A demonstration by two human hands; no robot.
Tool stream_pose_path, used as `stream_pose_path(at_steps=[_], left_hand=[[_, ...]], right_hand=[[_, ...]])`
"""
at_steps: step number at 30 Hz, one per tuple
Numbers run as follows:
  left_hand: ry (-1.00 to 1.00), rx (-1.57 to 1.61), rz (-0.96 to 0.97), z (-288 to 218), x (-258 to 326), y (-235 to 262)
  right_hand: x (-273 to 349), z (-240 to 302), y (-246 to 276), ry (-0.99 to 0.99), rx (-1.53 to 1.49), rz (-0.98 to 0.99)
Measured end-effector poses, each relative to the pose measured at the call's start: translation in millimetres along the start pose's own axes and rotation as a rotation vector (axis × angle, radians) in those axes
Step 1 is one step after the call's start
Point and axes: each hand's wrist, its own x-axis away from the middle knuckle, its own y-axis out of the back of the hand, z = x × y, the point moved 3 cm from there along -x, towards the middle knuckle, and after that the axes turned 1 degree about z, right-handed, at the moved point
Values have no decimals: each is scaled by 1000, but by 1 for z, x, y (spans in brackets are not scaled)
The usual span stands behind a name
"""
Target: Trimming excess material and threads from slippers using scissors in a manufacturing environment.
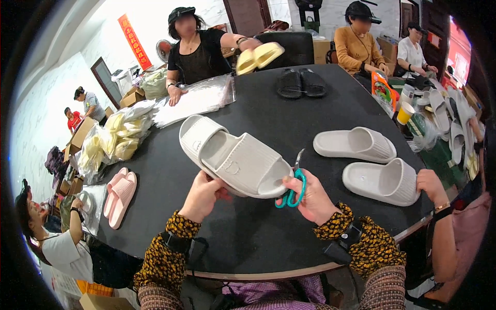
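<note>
A pair of light grey slide sandals (pixel 248 160) is held up over the black table, one overlapping the other, each strap marked with a small outlined shape. My left hand (pixel 203 194) grips the pair from below, its fingers partly hidden under the soles. In my right hand (pixel 312 201) are scissors (pixel 301 185) with teal handles, blades pointing up. The right thumb also rests at the rim of the nearer sandal. To the right lie two more grey slides, one farther back (pixel 354 143) and one nearer (pixel 381 181), with another person's hand (pixel 431 185) beside the nearer one.
On the black table (pixel 248 232) are black slides (pixel 301 83), pink slides (pixel 120 196), clear plastic bags (pixel 194 103) and bagged yellow slides (pixel 116 137). Across it a person holds yellow slides (pixel 260 57). A yellow cup (pixel 405 112) stands at the right among more footwear. Other people work around.
</note>
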Motion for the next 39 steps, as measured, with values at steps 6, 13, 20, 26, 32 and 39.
stream_pose_path(at_steps=[6,13,20,26,32,39], left_hand=[[159,92,62,5,-39,5],[254,49,86,23,-78,-19],[289,-154,348,23,-101,-94],[-144,-390,545,16,-106,-150],[-252,25,721,26,-105,-167],[-334,-373,540,18,-91,-151]], right_hand=[[9,14,-2,128,26,-104],[24,18,-15,357,231,64],[31,20,-21,309,338,107],[29,29,-19,323,330,47],[21,22,-25,421,283,77],[17,24,-17,452,309,-177]])
